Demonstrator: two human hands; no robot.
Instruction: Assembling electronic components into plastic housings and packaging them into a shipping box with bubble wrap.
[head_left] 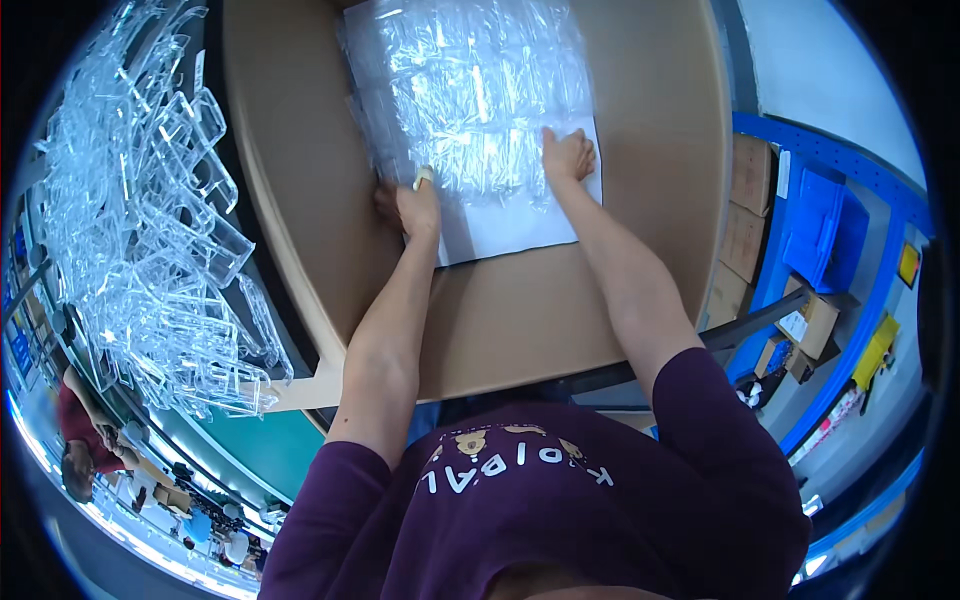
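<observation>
Both my hands reach down inside a large cardboard box [660,120]. A white sheet [515,230] lies in it, covered by rows of shiny clear plastic packages [475,95]; what they contain cannot be made out. My left hand [415,207] grips the sheet's left edge, close to the box wall, its fingers partly in shadow. On its thumb is a pale finger cover [423,176]. My right hand [570,157] rests at the right edge of the sheet beside the packages, thumb apart from the bent fingers.
Left of the box lies a big heap of clear plastic pieces [150,220]. A blue shelf rack [845,150] on the right holds a blue bin [825,230] and small cartons [810,325]. Another person in a red top [80,420] is at the far left.
</observation>
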